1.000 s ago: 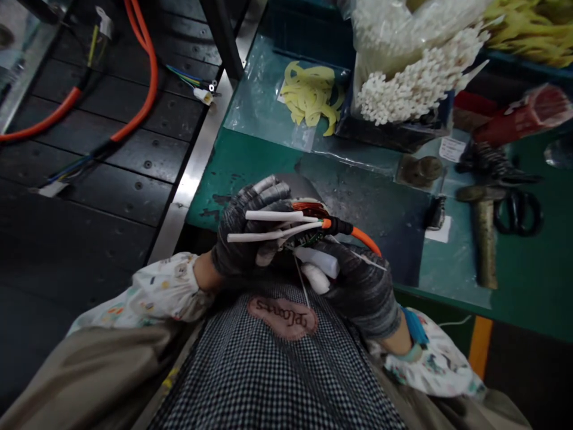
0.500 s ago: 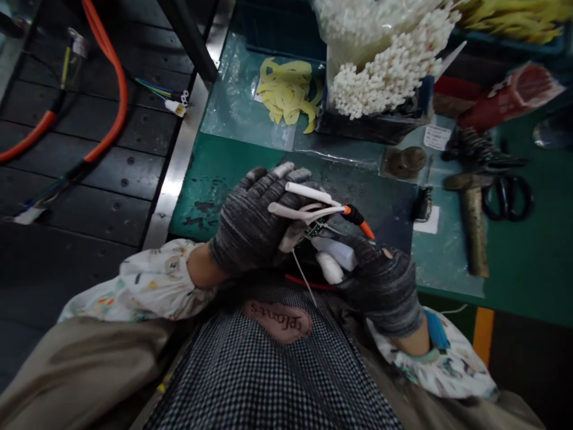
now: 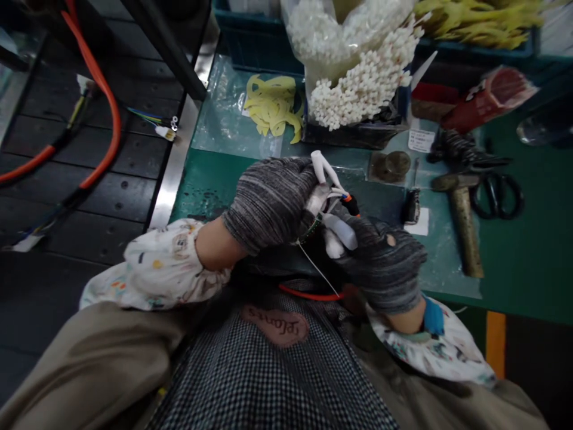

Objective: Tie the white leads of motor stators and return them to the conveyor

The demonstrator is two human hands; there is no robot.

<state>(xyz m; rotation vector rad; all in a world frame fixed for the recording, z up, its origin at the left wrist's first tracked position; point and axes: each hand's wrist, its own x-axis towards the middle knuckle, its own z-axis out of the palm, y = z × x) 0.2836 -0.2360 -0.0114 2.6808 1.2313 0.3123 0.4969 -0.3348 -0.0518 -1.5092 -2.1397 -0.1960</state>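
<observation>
My left hand (image 3: 273, 203), in a grey striped glove, is closed on the white-sleeved wires (image 3: 326, 170) near the middle of the view. My right hand (image 3: 382, 257), gloved the same way, is closed around the cable end beside a pale translucent plastic piece (image 3: 341, 232). Between the hands the white wires run into an orange cable (image 3: 353, 206) with black tape. A thin white tie (image 3: 319, 269) hangs down from the bundle. Lower, a red-orange cable (image 3: 308, 294) curves across the apron. Where exactly my right fingertips grip is partly hidden.
Behind my hands stand a bin (image 3: 349, 132) of white tubes and a pile of yellow strips (image 3: 274, 107). A hammer (image 3: 465, 233), black-handled scissors (image 3: 498, 196) and a red roll (image 3: 490, 98) lie right. Orange cables (image 3: 114, 119) rest on the dark slatted surface at left.
My left hand has turned and its fingers have closed on the white sleeves, which now point up instead of left. More of the red-orange cable shows below. The view has shifted slightly.
</observation>
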